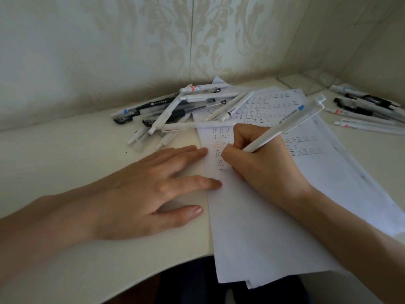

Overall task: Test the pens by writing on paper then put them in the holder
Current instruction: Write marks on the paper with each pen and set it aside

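My right hand [260,156] grips a white pen [291,126] with a blue band near its clip, its tip hidden behind my fingers, down on the paper [252,227]. The white sheet carries rows of small written marks. My left hand [153,191] lies flat with straight fingers on the desk, fingertips touching the paper's left edge. A heap of white and black pens [182,108] lies behind my left hand, partly over the sheets. No holder is in view.
A second group of pens [363,110] lies at the far right by the corner of the wall. More written sheets [341,154] spread under the top one. The cream desk [65,154] meets patterned walls behind; its curved front edge [153,275] is below my hands.
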`<action>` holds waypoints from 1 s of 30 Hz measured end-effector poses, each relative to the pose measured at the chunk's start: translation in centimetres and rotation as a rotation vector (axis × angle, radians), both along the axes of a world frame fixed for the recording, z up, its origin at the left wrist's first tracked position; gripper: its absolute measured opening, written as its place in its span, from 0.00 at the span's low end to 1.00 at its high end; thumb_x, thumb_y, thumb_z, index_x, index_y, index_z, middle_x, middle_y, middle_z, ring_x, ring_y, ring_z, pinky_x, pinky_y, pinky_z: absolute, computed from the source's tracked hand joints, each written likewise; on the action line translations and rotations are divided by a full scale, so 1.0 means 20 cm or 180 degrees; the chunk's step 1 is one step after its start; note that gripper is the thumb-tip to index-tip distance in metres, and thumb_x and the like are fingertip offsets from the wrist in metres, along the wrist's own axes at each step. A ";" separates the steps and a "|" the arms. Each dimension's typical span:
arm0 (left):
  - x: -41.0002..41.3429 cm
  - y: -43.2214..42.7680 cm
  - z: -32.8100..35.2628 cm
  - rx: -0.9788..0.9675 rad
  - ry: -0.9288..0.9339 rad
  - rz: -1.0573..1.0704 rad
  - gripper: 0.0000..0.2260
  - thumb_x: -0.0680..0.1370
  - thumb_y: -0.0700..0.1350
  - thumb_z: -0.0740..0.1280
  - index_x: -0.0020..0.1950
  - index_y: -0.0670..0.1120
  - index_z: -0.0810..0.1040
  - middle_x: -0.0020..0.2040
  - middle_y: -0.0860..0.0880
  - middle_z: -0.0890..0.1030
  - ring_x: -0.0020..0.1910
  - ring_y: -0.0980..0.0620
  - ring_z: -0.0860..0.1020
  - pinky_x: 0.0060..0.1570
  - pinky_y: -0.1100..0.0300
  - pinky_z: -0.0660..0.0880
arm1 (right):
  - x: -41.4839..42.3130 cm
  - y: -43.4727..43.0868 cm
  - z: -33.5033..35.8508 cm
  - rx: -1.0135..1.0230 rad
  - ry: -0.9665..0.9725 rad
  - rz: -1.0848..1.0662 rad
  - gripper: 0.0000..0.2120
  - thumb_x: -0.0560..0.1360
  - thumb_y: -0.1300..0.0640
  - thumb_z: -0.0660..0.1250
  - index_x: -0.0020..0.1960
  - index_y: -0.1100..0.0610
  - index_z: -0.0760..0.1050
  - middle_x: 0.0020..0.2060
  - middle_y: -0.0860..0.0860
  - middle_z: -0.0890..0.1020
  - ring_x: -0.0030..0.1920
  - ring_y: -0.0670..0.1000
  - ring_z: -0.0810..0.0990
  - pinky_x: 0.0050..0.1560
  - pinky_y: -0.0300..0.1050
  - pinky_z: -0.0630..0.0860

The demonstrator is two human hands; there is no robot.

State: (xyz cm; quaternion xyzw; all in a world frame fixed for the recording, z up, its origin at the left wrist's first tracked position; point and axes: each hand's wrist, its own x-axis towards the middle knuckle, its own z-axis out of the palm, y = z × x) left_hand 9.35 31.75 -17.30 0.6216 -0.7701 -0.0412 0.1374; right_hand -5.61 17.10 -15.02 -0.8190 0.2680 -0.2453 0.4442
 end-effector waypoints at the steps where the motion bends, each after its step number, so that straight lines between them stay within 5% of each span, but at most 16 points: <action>1: 0.00 0.00 0.00 -0.0007 0.0003 0.0003 0.19 0.79 0.62 0.49 0.69 0.63 0.62 0.74 0.47 0.60 0.74 0.50 0.56 0.68 0.50 0.60 | 0.00 0.00 0.00 -0.0021 0.0020 0.0014 0.16 0.67 0.65 0.65 0.30 0.59 0.57 0.24 0.54 0.63 0.26 0.47 0.60 0.25 0.40 0.57; 9: 0.00 0.00 0.00 0.0000 0.0055 -0.0023 0.19 0.79 0.62 0.49 0.69 0.63 0.62 0.74 0.47 0.60 0.74 0.50 0.56 0.67 0.47 0.63 | 0.00 0.00 0.00 0.0012 -0.0020 -0.0023 0.18 0.68 0.66 0.65 0.30 0.59 0.56 0.25 0.53 0.61 0.27 0.47 0.59 0.24 0.40 0.57; 13: 0.00 0.00 0.00 0.0005 0.0110 -0.0023 0.19 0.79 0.62 0.49 0.69 0.63 0.62 0.74 0.46 0.60 0.74 0.50 0.57 0.66 0.46 0.64 | -0.01 0.01 0.01 0.0049 0.0012 0.0020 0.15 0.68 0.65 0.65 0.31 0.62 0.59 0.24 0.60 0.66 0.23 0.45 0.63 0.23 0.38 0.60; 25: 0.00 0.00 0.01 0.0046 0.0089 0.0011 0.19 0.79 0.63 0.49 0.69 0.63 0.62 0.74 0.47 0.60 0.73 0.50 0.57 0.67 0.47 0.64 | -0.01 0.01 0.00 -0.0046 0.0000 0.0053 0.18 0.68 0.66 0.64 0.30 0.55 0.56 0.23 0.46 0.59 0.26 0.44 0.58 0.24 0.35 0.56; 30: 0.00 0.00 0.01 -0.0030 0.0084 0.0053 0.21 0.78 0.64 0.51 0.69 0.61 0.63 0.74 0.51 0.61 0.73 0.56 0.55 0.70 0.61 0.57 | -0.02 -0.02 0.04 0.0174 -0.0131 -0.0029 0.14 0.73 0.50 0.68 0.37 0.57 0.68 0.24 0.54 0.78 0.24 0.45 0.71 0.26 0.37 0.68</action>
